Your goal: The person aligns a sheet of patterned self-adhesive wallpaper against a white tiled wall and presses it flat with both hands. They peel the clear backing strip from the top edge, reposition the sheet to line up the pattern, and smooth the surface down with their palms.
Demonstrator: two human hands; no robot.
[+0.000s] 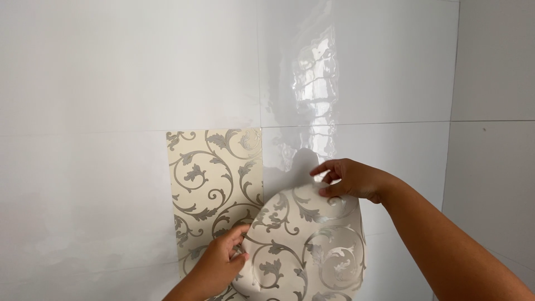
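The left hand (218,266) comes up from the bottom edge and pinches the left rim of a curled sheet (306,245), thumb in front and fingers behind. The right hand (348,178) reaches in from the lower right; its fingertips grip the sheet's top edge, thumb underneath and the other fingers bent over it. Between the two hands the sheet bows outward in a rounded bulge (its surface is glossy and catches the light). It is cream with grey leafy scrolls, and hangs just in front of the wall (111,83), below the middle of the view.

Just beside it on the left, a flat panel (214,184) of the same cream and grey scroll pattern is stuck to the wall as an upright rectangle; the sheet's left rim overlaps its lower right part. The wall is made of large white glossy tiles with thin seams, and a bright reflection (315,72) sits above the right hand.
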